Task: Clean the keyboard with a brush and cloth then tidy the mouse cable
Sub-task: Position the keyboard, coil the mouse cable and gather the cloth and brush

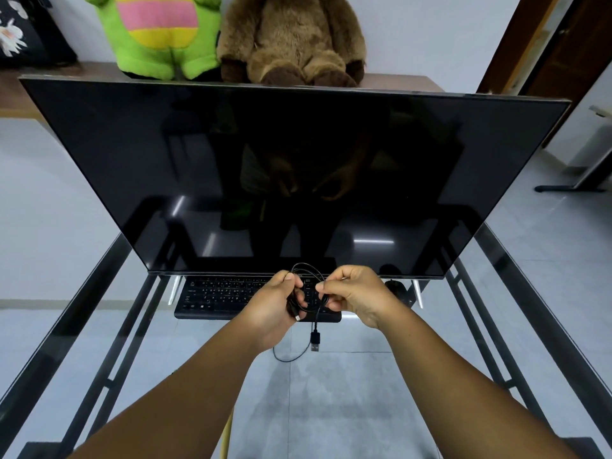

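Observation:
A black keyboard [218, 294] lies on the glass desk under the monitor's lower edge, partly hidden by my hands. My left hand [273, 304] grips a coiled bundle of thin black mouse cable [306, 271] above the keyboard. My right hand [356, 293] pinches a strand of the same cable between thumb and forefinger. The cable's USB plug [315, 342] hangs down below the hands, and a loose loop trails under my left wrist. The black mouse [397, 289] sits to the right of the keyboard, mostly behind my right hand. No brush or cloth is in view.
A large dark monitor [291, 180] stands close behind the keyboard. The glass desk [510, 270] has a black metal frame along both sides. A green plush toy [159, 34] and a brown teddy bear [291, 38] sit on a shelf behind.

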Available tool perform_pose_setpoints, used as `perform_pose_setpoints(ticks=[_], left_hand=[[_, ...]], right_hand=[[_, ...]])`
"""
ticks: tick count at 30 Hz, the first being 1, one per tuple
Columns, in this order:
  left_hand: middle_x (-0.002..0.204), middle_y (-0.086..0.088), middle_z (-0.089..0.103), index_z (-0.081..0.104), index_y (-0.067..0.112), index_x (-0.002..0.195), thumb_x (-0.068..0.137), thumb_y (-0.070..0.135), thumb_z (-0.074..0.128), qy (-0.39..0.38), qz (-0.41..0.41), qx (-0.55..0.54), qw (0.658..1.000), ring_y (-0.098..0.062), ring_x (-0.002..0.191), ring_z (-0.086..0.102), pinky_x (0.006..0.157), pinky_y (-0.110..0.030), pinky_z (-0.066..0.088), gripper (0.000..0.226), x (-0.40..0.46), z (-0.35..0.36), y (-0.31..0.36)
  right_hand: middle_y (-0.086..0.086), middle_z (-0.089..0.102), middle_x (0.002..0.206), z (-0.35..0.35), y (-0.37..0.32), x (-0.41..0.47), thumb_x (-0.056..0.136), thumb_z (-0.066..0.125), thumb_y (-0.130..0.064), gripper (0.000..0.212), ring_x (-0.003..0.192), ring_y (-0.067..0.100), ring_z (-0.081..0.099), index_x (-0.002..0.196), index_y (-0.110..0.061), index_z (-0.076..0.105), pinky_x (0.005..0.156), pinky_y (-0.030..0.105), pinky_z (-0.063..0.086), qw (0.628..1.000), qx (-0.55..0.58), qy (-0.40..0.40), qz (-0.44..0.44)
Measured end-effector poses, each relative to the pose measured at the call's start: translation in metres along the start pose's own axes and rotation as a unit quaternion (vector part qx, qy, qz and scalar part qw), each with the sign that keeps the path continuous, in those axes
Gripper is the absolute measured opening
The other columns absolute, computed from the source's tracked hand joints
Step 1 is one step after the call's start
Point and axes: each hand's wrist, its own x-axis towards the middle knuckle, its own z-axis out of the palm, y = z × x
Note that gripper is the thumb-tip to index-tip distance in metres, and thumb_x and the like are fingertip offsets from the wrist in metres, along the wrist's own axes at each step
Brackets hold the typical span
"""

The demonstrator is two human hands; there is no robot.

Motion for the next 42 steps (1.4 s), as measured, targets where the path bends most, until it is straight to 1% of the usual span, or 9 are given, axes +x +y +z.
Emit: perform_pose_setpoints(ticks=[6, 10, 14, 20, 24, 27, 35, 39, 42], left_hand=[[0.079, -0.004, 0.065, 0.066, 0.010, 0.106, 0.104, 0.020, 0.038, 0.007, 0.006, 0.090, 0.996, -0.015, 0.075, 0.057, 0.069, -0.027, 0.044, 0.030, 0.001, -0.006, 0.001], [0.090, -0.002, 0.074, 0.057, 0.024, 0.116, 0.100, 0.020, 0.049, 0.045, 0.049, 0.183, 0.981, -0.007, 0.080, 0.062, 0.068, -0.023, 0.043, 0.018, 0.004, -0.008, 0.000], [0.086, -0.007, 0.074, 0.051, 0.041, 0.117, 0.091, 0.022, 0.065, 0.071, 0.128, 0.209, 0.967, -0.013, 0.076, 0.063, 0.076, -0.029, 0.049, 0.036, 0.010, -0.014, -0.005], [0.100, -0.002, 0.073, 0.067, 0.023, 0.107, 0.097, 0.011, 0.053, 0.048, 0.135, 0.193, 0.971, -0.008, 0.077, 0.063, 0.073, -0.019, 0.049, 0.021, 0.014, -0.015, -0.011], [0.107, 0.001, 0.068, 0.061, 0.027, 0.117, 0.077, 0.021, 0.081, 0.015, 0.121, 0.187, 0.975, -0.017, 0.096, 0.067, 0.082, -0.028, 0.055, 0.044, 0.014, -0.017, -0.012], [0.107, 0.005, 0.063, 0.055, 0.028, 0.119, 0.060, 0.014, 0.091, 0.027, 0.132, 0.253, 0.958, -0.013, 0.090, 0.066, 0.081, -0.028, 0.057, 0.070, 0.016, -0.016, -0.012], [0.080, 0.012, 0.072, 0.064, 0.029, 0.093, 0.073, 0.013, 0.082, 0.119, 0.194, 0.361, 0.905, 0.000, 0.057, 0.056, 0.061, -0.011, 0.047, 0.031, 0.027, -0.016, -0.011], [0.085, 0.004, 0.073, 0.067, 0.026, 0.089, 0.073, 0.010, 0.080, 0.117, 0.139, 0.301, 0.936, -0.012, 0.071, 0.068, 0.072, -0.024, 0.056, 0.026, 0.033, -0.017, -0.013], [0.098, -0.009, 0.072, 0.068, 0.014, 0.097, 0.083, -0.004, 0.063, 0.089, 0.077, 0.147, 0.982, -0.020, 0.087, 0.072, 0.082, -0.032, 0.057, 0.024, 0.033, -0.016, -0.015]], right_hand=[[0.016, 0.069, 0.074, -0.006, 0.001, 0.006, 0.080, 0.075, 0.000, 0.019, 0.053, 0.013, 0.058, 0.098, 0.001, 0.070, 0.052, 0.022, 0.052, 1.000, 0.003, 0.011, 0.017], [0.016, 0.069, 0.075, -0.006, -0.001, 0.012, 0.081, 0.074, 0.000, 0.016, 0.055, 0.014, 0.059, 0.096, 0.003, 0.069, 0.053, 0.021, 0.053, 0.999, 0.017, 0.028, 0.024], [0.015, 0.069, 0.078, -0.007, -0.003, 0.018, 0.081, 0.074, 0.001, 0.012, 0.061, 0.016, 0.061, 0.092, -0.002, 0.068, 0.055, 0.022, 0.055, 0.996, 0.062, 0.055, 0.025], [0.015, 0.069, 0.081, -0.007, -0.003, 0.027, 0.080, 0.075, 0.000, 0.015, 0.063, 0.016, 0.064, 0.093, -0.001, 0.068, 0.055, 0.022, 0.054, 0.993, 0.094, 0.070, 0.027], [0.015, 0.068, 0.083, -0.006, -0.004, 0.030, 0.080, 0.075, 0.000, 0.019, 0.064, 0.016, 0.064, 0.097, 0.002, 0.066, 0.056, 0.022, 0.055, 0.992, 0.096, 0.074, 0.024], [0.018, 0.067, 0.086, -0.005, -0.005, 0.031, 0.080, 0.074, 0.000, 0.016, 0.065, 0.018, 0.063, 0.094, 0.001, 0.066, 0.055, 0.021, 0.054, 0.993, 0.093, 0.071, 0.020], [0.012, 0.066, 0.077, -0.008, -0.002, 0.036, 0.078, 0.077, 0.000, 0.014, 0.056, 0.015, 0.060, 0.088, -0.003, 0.067, 0.057, 0.026, 0.056, 0.996, 0.053, 0.064, 0.027], [0.010, 0.067, 0.073, -0.009, 0.000, 0.037, 0.077, 0.078, 0.000, 0.015, 0.053, 0.014, 0.060, 0.087, -0.003, 0.067, 0.058, 0.026, 0.056, 0.997, 0.043, 0.059, 0.024], [0.011, 0.067, 0.074, -0.010, 0.002, 0.036, 0.077, 0.078, 0.000, 0.015, 0.052, 0.014, 0.060, 0.087, -0.003, 0.066, 0.058, 0.027, 0.056, 0.997, 0.036, 0.060, 0.022]])
